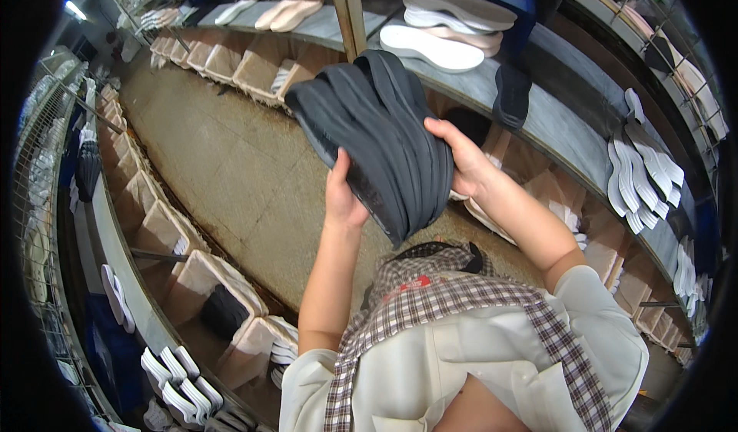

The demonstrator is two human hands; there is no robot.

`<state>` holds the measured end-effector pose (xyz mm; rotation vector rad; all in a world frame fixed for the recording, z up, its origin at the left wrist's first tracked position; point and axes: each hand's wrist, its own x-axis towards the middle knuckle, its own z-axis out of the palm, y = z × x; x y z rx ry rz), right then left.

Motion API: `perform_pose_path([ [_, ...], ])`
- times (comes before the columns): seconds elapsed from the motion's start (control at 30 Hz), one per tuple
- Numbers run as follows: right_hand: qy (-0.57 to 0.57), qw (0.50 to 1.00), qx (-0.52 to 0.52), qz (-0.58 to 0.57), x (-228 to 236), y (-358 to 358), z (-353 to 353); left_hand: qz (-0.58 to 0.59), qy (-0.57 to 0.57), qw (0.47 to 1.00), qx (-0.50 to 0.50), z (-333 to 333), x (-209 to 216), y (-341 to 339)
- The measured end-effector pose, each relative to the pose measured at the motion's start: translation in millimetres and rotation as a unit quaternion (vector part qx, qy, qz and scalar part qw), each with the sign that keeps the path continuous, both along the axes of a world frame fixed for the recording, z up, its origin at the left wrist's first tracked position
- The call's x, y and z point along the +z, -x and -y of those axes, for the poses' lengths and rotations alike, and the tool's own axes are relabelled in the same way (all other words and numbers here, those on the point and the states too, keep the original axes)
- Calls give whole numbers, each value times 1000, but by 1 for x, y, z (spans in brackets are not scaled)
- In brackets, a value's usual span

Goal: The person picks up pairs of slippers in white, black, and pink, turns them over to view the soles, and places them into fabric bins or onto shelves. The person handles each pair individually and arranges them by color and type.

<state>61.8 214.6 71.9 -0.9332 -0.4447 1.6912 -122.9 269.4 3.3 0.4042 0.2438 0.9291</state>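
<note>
Between my two hands, in front of my body, is a stack of several black shoe soles (377,132), standing on edge side by side and fanned out at the far end. My left hand (343,194) grips the stack from its near left side, thumb lying along the outer sole. On the right side my right hand (466,157) presses in, thumb on top and the other fingers hidden behind the soles. A single black sole (511,96) lies on the grey shelf (565,98) just right of the stack.
White and grey soles (432,48) are piled on the shelf ahead, with wavy white soles (642,167) farther right. Cloth-lined bins (254,67) run beneath the shelves. Another rack on the left carries white soles (181,382). A metal post (347,13) rises ahead; concrete floor (223,155) lies between the racks.
</note>
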Motion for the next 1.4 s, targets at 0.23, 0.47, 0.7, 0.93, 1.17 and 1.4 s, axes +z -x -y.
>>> perform_pose_path([
  [0.23,205,973,101,-18,-21,6,12,-127,157,974,-99,-4,2,14],
  [0.47,307,941,116,-88,-56,14,31,-162,230,947,-157,3,-52,25],
  [0.7,320,932,118,-125,-66,15,40,-178,222,941,-184,6,-80,29],
  [0.93,326,930,120,-123,-63,17,40,-177,215,938,-207,4,-85,30],
  [1.17,320,933,120,-114,-62,18,39,-184,223,936,-202,5,-81,29],
  [1.4,330,930,114,-116,-62,18,37,-191,230,935,-191,3,-79,30],
])
